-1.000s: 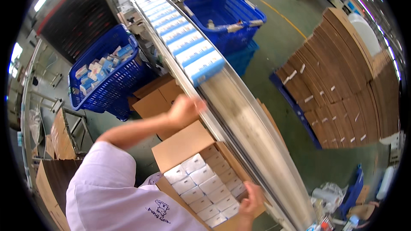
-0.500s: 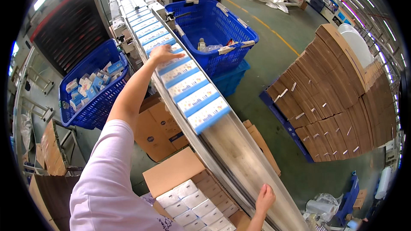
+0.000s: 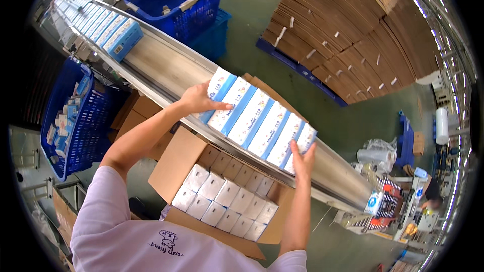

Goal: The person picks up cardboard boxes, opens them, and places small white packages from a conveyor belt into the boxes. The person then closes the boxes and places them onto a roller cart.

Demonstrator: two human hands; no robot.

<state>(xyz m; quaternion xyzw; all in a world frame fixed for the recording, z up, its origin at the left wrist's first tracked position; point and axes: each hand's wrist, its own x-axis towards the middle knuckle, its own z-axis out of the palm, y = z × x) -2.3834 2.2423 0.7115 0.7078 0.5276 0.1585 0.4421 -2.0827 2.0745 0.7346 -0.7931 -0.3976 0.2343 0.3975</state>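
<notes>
– Where was the row of boxes (image 3: 259,121)?
– Pressed between both hands over the conveyor (image 3: 166,65), left hand (image 3: 196,99) at ten o'clock, right hand (image 3: 302,157) at four.
– Advice?
– I'd have squeezed evenly and kept the row level above the open carton (image 3: 176,163).

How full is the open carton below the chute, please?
Partly full. The carton, flaps open, shows two rows of white boxes; bare cardboard wall stands above them.

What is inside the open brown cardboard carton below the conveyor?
The open brown cardboard carton holds two rows of small white boxes standing close together. Whatever lies under that top layer is covered.
</notes>
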